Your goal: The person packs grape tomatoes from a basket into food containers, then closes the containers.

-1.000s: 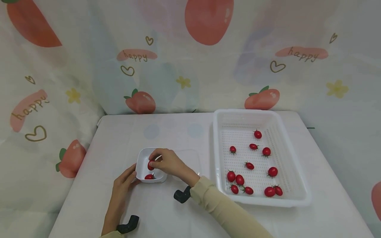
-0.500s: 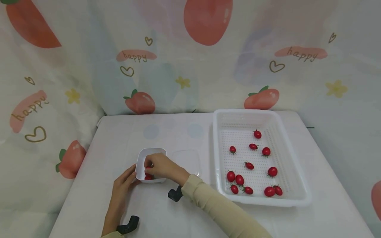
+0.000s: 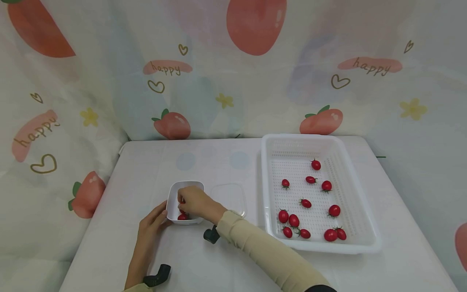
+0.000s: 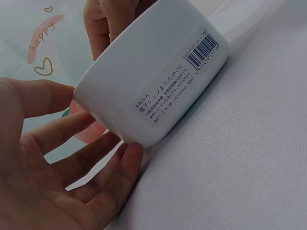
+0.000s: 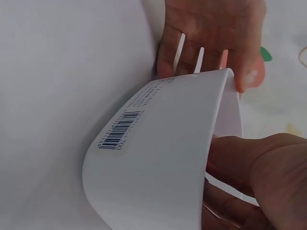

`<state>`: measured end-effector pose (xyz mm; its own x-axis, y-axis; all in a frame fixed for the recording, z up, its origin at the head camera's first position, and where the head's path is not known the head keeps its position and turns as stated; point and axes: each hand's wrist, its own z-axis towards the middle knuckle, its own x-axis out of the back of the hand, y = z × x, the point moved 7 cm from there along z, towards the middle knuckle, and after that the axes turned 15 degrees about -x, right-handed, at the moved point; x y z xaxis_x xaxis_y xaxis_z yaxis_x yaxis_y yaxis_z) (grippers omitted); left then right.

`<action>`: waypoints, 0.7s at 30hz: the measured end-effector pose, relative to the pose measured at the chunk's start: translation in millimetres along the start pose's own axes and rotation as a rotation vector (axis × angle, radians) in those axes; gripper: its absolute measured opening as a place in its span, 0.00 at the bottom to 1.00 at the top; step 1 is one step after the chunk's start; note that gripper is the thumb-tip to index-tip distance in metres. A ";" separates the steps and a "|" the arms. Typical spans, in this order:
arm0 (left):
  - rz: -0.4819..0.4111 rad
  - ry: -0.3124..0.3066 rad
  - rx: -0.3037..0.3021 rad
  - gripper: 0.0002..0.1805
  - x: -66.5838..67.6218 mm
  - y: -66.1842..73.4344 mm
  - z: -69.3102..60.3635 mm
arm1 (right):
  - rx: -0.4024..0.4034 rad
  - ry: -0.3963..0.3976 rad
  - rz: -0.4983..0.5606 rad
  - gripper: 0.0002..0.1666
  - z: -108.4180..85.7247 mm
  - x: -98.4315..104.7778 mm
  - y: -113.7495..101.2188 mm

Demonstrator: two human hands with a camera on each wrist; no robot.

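A small white plastic container [image 3: 174, 196] stands on the table in the head view. At its left side my left hand [image 3: 152, 222] rests its extended fingers against the outer wall. My right hand [image 3: 198, 201] reaches into the container, fingers bent downward, and pinches a cherry tomato that its fingers largely cover. Another cherry tomato [image 3: 183, 217] lies at the near side of the container floor. Printed text and a barcode mark the container's outside in the left wrist view. Only a sliver of red shows between the right fingers in the right wrist view.
To the right stands a large white perforated basket [image 3: 365, 211] with several cherry tomatoes spread over its bottom. A clear plastic lid [image 3: 231, 196] lies flat on the white-covered table [image 3: 189, 259], just right of the container. A printed curtain [image 3: 255, 93] hangs behind.
The right hand has lowered a cherry tomato deeper into the container, and its forearm has shifted left. The left hand stays at the container's side.
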<state>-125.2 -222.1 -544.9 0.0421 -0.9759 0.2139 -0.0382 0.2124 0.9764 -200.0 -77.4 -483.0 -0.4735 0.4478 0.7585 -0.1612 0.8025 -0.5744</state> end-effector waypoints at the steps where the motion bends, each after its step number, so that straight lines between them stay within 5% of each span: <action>1: 0.001 0.000 -0.001 0.28 0.1 -0.2 0.1 | 0.000 0.006 -0.011 0.04 0.0 -0.2 -0.4; 21: -0.005 0.000 0.000 0.26 0.3 -0.1 -0.5 | 0.001 0.035 -0.167 0.03 -1.1 -0.1 -4.8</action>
<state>-124.6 -222.4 -544.9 0.0424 -0.9770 0.2089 -0.0380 0.2074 0.9775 -198.3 -80.8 -479.9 -0.4098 0.3215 0.8537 -0.2360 0.8666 -0.4397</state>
